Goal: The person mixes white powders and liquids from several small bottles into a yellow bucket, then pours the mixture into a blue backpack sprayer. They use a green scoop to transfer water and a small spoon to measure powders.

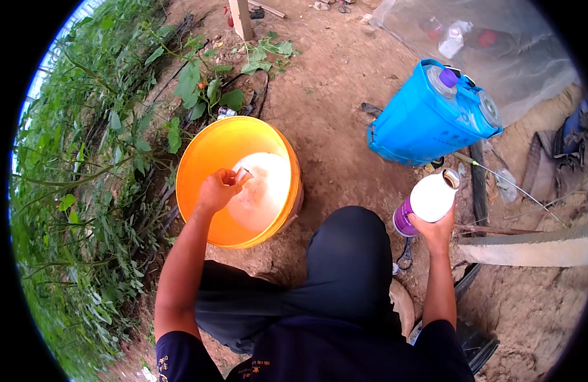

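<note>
My left hand (218, 192) holds a small cup or cap (244, 176) between thumb and fingers, tilted over the yellow bucket (198, 164). Inside the bucket is a pale, whitish liquid (256, 207), brightly lit on one side. Off to the right, my right hand (436, 229) grips a white plastic bottle (430, 198) with a purple label that bears writing. The bottle leans, and its mouth is uncapped. Whether anything is in the small cup cannot be seen.
A blue backpack sprayer tank (418, 119) with a purple cap stands ahead on the right, a thin spray lance (513, 184) beside it. Green plants (98, 143) line the left. A concrete post (528, 247) lies at right; plastic sheeting (518, 62) covers ground at far right. Scissors (405, 258) lie near my knee.
</note>
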`<state>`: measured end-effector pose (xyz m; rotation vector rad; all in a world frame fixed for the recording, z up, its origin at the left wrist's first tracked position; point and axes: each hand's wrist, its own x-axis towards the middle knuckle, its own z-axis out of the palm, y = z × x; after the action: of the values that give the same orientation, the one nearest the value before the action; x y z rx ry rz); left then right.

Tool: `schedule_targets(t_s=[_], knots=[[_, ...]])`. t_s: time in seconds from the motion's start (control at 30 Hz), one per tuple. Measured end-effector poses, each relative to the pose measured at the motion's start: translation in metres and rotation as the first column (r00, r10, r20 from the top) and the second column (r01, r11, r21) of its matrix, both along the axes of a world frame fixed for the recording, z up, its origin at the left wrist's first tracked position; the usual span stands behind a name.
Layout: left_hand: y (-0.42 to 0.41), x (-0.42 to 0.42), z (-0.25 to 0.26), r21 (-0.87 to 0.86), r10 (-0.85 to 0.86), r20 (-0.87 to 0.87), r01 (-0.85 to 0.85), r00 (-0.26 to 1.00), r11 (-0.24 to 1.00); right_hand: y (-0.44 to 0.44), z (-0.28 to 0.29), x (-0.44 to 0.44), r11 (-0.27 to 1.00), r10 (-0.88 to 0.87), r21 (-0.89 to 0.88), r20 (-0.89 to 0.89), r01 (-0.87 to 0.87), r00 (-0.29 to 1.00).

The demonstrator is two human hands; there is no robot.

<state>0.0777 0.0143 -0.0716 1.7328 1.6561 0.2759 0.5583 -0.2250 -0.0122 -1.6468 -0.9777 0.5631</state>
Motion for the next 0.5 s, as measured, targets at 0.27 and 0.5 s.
schedule_targets(t_s=[0.27, 0.5], knots=[[0.001, 0.013, -0.004, 0.078, -0.112, 0.003, 0.111, 0.994, 0.991, 0.008, -0.004, -0.007, 0.999, 0.037, 0.004, -0.082, -0.037, 0.996], [-0.005, 0.033, 0.031, 0.365, -0.152, -0.162, 0.202, 0.975, 0.909, 0.02, 0.012, -0.009, 0.996, 0.086, 0.017, -0.037, -0.085, 0.996]])
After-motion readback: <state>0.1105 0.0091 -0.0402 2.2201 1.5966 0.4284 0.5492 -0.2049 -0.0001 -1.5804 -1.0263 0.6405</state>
